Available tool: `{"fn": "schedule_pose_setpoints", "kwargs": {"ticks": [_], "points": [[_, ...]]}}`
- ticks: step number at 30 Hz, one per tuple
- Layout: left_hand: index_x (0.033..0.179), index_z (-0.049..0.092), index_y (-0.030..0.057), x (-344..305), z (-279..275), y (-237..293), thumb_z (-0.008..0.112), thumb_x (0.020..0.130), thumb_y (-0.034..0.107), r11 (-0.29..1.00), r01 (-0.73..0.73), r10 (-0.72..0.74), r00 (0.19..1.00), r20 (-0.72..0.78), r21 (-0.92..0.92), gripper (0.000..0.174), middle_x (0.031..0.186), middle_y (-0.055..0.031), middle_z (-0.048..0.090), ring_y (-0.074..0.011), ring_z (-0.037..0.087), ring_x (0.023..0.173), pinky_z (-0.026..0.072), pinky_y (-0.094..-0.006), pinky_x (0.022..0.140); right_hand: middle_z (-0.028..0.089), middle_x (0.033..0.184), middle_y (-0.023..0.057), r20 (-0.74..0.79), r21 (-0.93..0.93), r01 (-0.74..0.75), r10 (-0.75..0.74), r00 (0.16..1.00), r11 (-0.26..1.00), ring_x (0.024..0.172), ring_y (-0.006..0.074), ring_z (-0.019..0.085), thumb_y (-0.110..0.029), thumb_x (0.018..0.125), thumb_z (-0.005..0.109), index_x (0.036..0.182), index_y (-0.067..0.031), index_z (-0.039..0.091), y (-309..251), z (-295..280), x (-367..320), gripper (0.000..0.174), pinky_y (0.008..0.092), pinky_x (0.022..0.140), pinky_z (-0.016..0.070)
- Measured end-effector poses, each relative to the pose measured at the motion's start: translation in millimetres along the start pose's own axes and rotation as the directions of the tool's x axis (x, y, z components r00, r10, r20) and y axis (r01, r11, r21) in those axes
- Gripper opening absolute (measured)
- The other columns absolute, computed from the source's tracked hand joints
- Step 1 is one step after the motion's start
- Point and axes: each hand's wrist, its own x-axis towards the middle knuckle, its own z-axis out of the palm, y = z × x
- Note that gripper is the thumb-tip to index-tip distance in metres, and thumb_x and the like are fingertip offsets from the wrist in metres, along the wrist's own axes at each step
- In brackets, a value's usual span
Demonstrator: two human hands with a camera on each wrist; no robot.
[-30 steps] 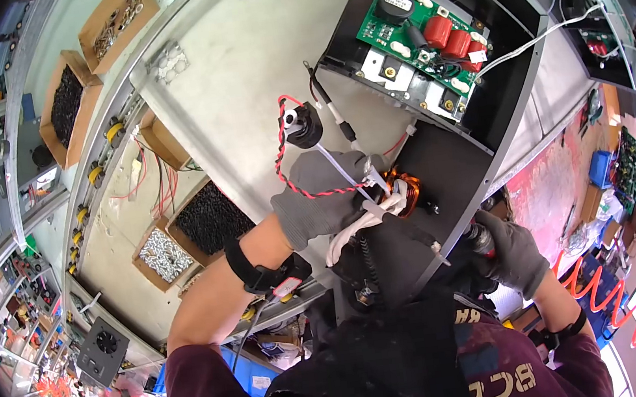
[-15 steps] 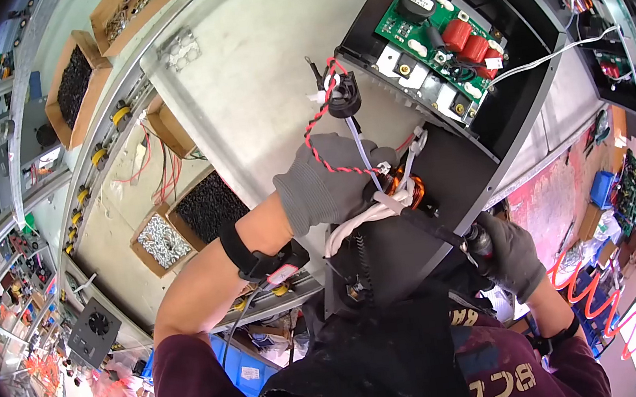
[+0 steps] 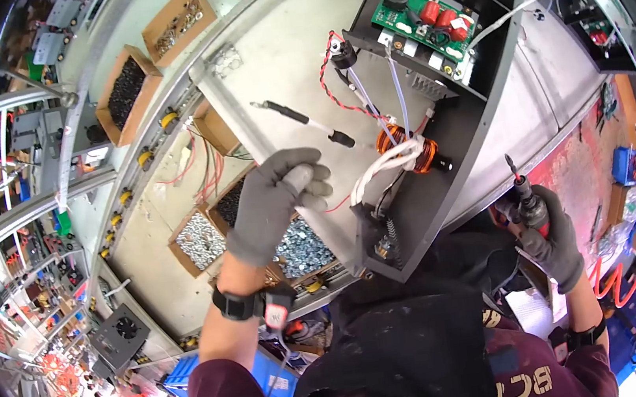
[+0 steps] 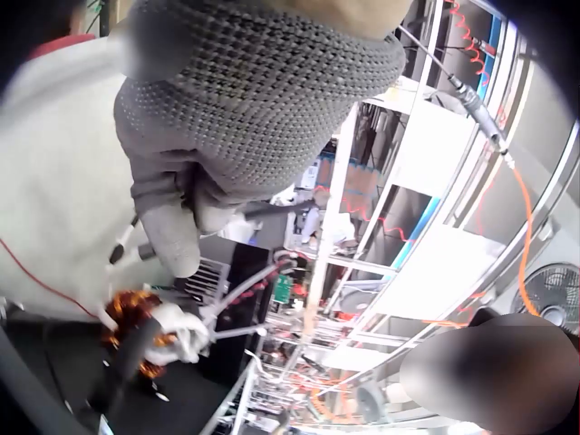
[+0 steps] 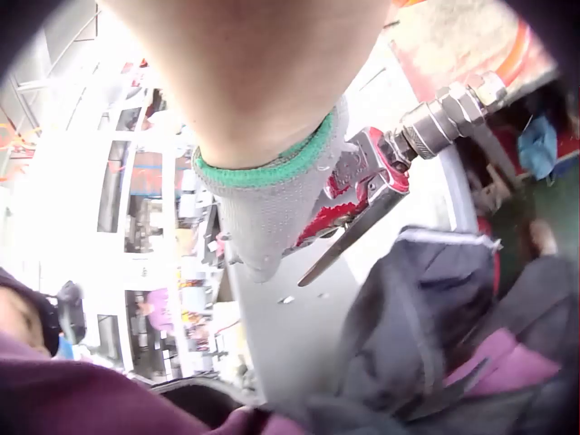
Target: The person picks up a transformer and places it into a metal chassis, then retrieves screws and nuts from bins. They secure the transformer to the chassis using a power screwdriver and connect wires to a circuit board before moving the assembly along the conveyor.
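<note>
My gloved left hand [image 3: 275, 204] hovers over the near left edge of the bench, fingers loosely curled, with nothing seen in its grasp. Below it is a box of metal screws [image 3: 304, 246]. The gloved right hand [image 3: 553, 237] grips a red and grey air screwdriver [image 3: 530, 208], its bit pointing up, to the right of the black metal case [image 3: 454, 205]. In the case sits a copper coil [image 3: 420, 156] with white sleeved leads [image 3: 382, 168]. Pale leads rise from the coil towards a black round part [image 3: 342, 54] and a green circuit board [image 3: 423, 23].
A black-sleeved cable end [image 3: 288, 112] lies over the bench, left of the coil. Boxes of silver parts [image 3: 200, 243] and black parts [image 3: 129, 95] stand to the left. A coiled red air hose [image 3: 631, 287] hangs at right. Another case [image 3: 601, 45] stands at the far right.
My left hand has left the coil's leads and drawn back left over the parts boxes. The right hand has carried the screwdriver rightward, away from the case. A pale lead now stands up towards the board.
</note>
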Motion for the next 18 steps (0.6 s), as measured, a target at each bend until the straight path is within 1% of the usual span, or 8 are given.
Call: {"fn": "schedule_pose_setpoints", "kwargs": {"ticks": [2, 5, 6, 8, 9, 13, 15, 18], "points": [[0.107, 0.056, -0.0039, -23.4, 14.9, 3.4, 0.059, 0.091, 0.024, 0.999, -0.037, 0.038, 0.999, 0.027, -0.04, 0.033, 0.078, -0.0107, 0.063, -0.015, 0.058, 0.058, 0.0457, -0.0237, 0.048, 0.065, 0.09, 0.0203, 0.067, 0.081, 0.174, -0.179, 0.982, 0.981, 0.084, 0.0383, 0.066, -0.055, 0.076, 0.069, 0.124, 0.0006, 0.044, -24.2, 10.1, -7.8, 0.077, 0.041, 0.072, 0.0511], [0.096, 0.057, -0.0014, -51.7, 46.1, 9.4, 0.059, 0.09, 0.038, 0.996, -0.052, 0.057, 0.996, 0.065, -0.067, 0.04, 0.068, -0.0077, 0.06, -0.0119, 0.05, 0.048, 0.0378, -0.0223, 0.041, 0.064, 0.086, 0.021, 0.206, 0.069, 0.318, -0.325, 0.923, 0.946, 0.081, 0.0399, 0.064, -0.048, 0.074, 0.072, 0.123, -0.0038, 0.046, -66.6, 29.7, -13.7, 0.071, 0.0426, 0.069, 0.0507], [0.096, 0.057, -0.0014, -57.9, 53.3, 11.8, 0.059, 0.09, 0.038, 0.997, -0.059, 0.064, 0.994, 0.085, -0.052, 0.04, 0.068, -0.0077, 0.06, -0.0119, 0.05, 0.048, 0.0378, -0.0223, 0.041, 0.064, 0.086, 0.021, 0.181, 0.067, 0.317, -0.324, 0.929, 0.946, 0.081, 0.0399, 0.064, -0.048, 0.074, 0.072, 0.123, -0.0038, 0.046, -77.1, 34.3, -17.8, 0.071, 0.0426, 0.069, 0.0507], [0.096, 0.057, -0.0014, -67.6, 62.4, 13.1, 0.06, 0.09, 0.038, 0.995, -0.07, 0.081, 0.983, 0.164, -0.069, 0.04, 0.063, -0.0076, 0.059, -0.0119, 0.049, 0.045, 0.0368, -0.0225, 0.04, 0.063, 0.079, 0.02, 0.299, 0.044, 0.275, -0.275, 0.914, 0.961, 0.076, 0.0401, 0.062, -0.045, 0.075, 0.073, 0.121, -0.0055, 0.047, -90.4, 41.9, -27.5, 0.066, 0.0445, 0.063, 0.049], [0.096, 0.058, -0.0018, -69.5, 65.1, 11.7, 0.06, 0.089, 0.038, 0.996, -0.076, 0.083, 0.984, 0.159, -0.053, 0.04, 0.06, -0.008, 0.059, -0.0118, 0.05, 0.043, 0.0362, -0.0223, 0.039, 0.062, 0.074, 0.0193, 0.278, 0.044, 0.288, -0.289, 0.916, 0.957, 0.071, 0.0393, 0.062, -0.044, 0.075, 0.073, 0.12, -0.0057, 0.048, -91.4, 46.2, -33.1, 0.064, 0.0447, 0.06, 0.0473], [0.097, 0.059, -0.0023, -75.2, 72.3, 6.8, 0.06, 0.09, 0.036, 0.996, -0.089, 0.085, 0.972, 0.219, 0.009, 0.039, 0.062, -0.0085, 0.06, -0.012, 0.051, 0.045, 0.0371, -0.022, 0.04, 0.062, 0.073, 0.0196, 0.203, 0.004, 0.293, -0.288, 0.936, 0.956, 0.07, 0.0387, 0.062, -0.044, 0.075, 0.072, 0.121, -0.0061, 0.047, -89.5, 54.5, -49.7, 0.064, 0.0443, 0.06, 0.0474], [0.099, 0.06, -0.0022, -78.2, 79.8, 7.9, 0.06, 0.09, 0.034, 0.994, -0.105, 0.102, 0.979, 0.174, 0.01, 0.037, 0.062, -0.0082, 0.061, -0.0119, 0.052, 0.046, 0.0383, -0.0221, 0.04, 0.062, 0.072, 0.0198, 0.215, -0.051, 0.248, -0.231, 0.949, 0.968, 0.07, 0.0385, 0.062, -0.045, 0.076, 0.071, 0.121, -0.0055, 0.047, -87.4, 53.8, -54.9, 0.064, 0.044, 0.06, 0.0475], [0.102, 0.06, -0.0016, -75.3, 89.7, 4.1, 0.058, 0.092, 0.031, 0.988, -0.139, 0.126, 0.975, 0.181, 0.061, 0.034, 0.063, -0.0074, 0.061, -0.0118, 0.053, 0.048, 0.0396, -0.0224, 0.041, 0.064, 0.084, 0.016, 0.261, -0.04, 0.178, -0.162, 0.952, 0.983, 0.074, 0.0393, 0.062, -0.045, 0.077, 0.07, 0.122, -0.004, 0.044, -80.6, 51.0, -59.4, 0.066, 0.0436, 0.062, 0.048]]}}
